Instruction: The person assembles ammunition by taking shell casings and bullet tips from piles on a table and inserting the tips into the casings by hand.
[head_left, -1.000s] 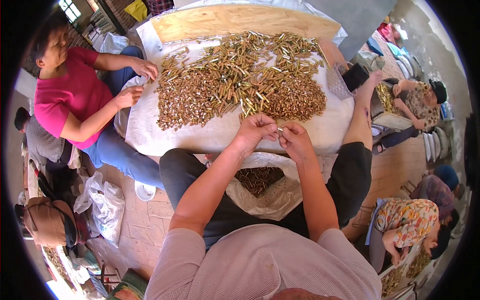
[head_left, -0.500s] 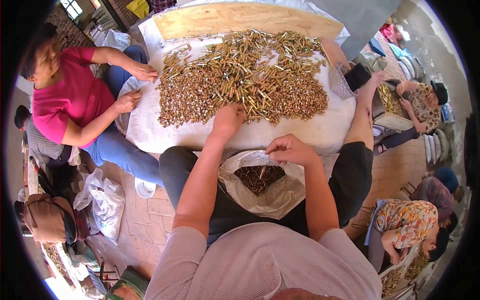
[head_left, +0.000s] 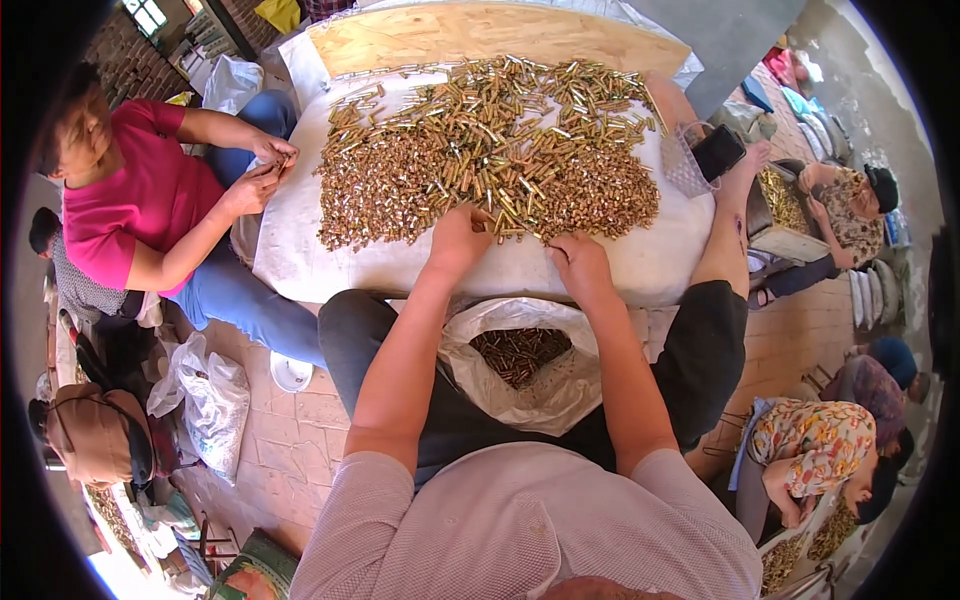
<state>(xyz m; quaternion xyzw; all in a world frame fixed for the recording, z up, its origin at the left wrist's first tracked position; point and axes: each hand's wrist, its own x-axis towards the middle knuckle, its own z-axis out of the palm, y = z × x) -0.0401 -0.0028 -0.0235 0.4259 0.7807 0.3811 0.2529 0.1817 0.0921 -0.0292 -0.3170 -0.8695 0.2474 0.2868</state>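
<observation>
My left hand (head_left: pixel 460 238) is at the near edge of the heap, its fingers curled together against the long brass-coloured tubes (head_left: pixel 500 175). My right hand (head_left: pixel 582 265) reaches to the near edge of the small brass-coloured pieces (head_left: pixel 610 190), thumb and finger pinched; what either hand grips is too small or hidden to make out. Another mound of small brass-coloured pieces (head_left: pixel 375 195) lies left of the tubes. In my lap, below both hands, a white plastic sack (head_left: pixel 545 405) stands with its mouth wide, holding dark, slender metal pieces (head_left: pixel 522 355).
A white cloth (head_left: pixel 300 250) covers the table, with a wooden board (head_left: pixel 490 32) along its far side. A person in a pink top (head_left: pixel 150 190) sits at the left. To the right are a mesh basket (head_left: pixel 680 165) and a dark phone (head_left: pixel 718 152).
My right hand has moved from over the sack's rim up to the near edge of the pieces. My left hand stays about in place. The neighbour's hands have drawn together, off the table edge.
</observation>
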